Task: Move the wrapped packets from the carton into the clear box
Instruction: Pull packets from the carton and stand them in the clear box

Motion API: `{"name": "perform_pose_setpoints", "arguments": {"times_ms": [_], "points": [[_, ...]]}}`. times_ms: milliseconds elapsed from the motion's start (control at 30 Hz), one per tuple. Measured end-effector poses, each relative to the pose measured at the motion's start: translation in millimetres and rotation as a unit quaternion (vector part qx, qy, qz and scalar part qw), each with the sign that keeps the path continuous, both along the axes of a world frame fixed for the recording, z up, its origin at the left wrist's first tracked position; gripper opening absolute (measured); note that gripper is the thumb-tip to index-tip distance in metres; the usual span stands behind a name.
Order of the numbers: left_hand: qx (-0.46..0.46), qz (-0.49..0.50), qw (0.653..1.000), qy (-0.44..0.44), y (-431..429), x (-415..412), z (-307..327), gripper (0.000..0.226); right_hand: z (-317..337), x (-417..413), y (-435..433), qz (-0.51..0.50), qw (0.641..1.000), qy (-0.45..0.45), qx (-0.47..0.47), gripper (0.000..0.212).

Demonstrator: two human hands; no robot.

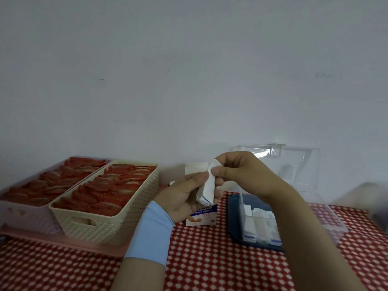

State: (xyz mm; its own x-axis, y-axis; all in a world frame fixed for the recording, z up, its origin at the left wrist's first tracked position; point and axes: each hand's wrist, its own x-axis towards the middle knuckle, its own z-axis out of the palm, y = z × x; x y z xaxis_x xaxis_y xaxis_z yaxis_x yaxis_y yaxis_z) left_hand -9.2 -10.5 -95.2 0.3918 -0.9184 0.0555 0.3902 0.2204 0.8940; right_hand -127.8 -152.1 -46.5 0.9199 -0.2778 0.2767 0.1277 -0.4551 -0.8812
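A: Start at 9 o'clock. What's there?
B: Pink tray (21, 208), then a cream basket (109, 225), both packed with red sachets (109, 190). Not part of the job.
A: Centre?
B: Left hand (184, 196), blue sleeve (151, 234) on the wrist. Fingers curl round the lower half of the wrapped packets (206, 185), a small white stack held up above the carton (201, 217). Carton stands on the worktop (210, 259) just below, flap open behind.
A: Right hand?
B: Right hand (237, 171) reaches in from 3 o'clock. Thumb and forefinger pinch the stack's top end.
A: Orientation?
B: Long axis runs near 12 to 6, top leaning slightly toward 1. Blue-edged end points down at the carton.
A: And at 3 o'clock?
B: Clear box (329, 219), lid (298, 162) tipped open behind it. A dark blue tray (237, 225) shows at its 9 o'clock side. White packets (258, 221) already lie inside.
A: Step?
B: My reading: stack is out of the carton, transfer not yet made. Next move calls for one hand to take the whole stack and carry it toward 3 o'clock over the box wall. Then it lays the stack beside the others without letting it fan loose.
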Motion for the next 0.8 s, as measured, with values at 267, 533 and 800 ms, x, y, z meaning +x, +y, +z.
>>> {"name": "perform_pose_setpoints", "arguments": {"times_ms": [267,533,800], "points": [[0.071,-0.048,0.994,-0.062,-2.7,-16.8,14.2,0.040,5.6,-20.0,-21.6,-0.058,0.998,-0.022,-0.033,0.007],[0.164,0.172,0.900,-0.364,-28.4,-45.5,32.1,0.011,13.7,-43.4,-33.0,-0.121,0.983,-0.013,-0.134,0.014],[0.166,0.228,0.875,-0.394,-41.7,-66.0,25.5,0.008,11.2,-60.5,-31.9,-0.116,0.992,0.046,-0.021,0.012]]}}
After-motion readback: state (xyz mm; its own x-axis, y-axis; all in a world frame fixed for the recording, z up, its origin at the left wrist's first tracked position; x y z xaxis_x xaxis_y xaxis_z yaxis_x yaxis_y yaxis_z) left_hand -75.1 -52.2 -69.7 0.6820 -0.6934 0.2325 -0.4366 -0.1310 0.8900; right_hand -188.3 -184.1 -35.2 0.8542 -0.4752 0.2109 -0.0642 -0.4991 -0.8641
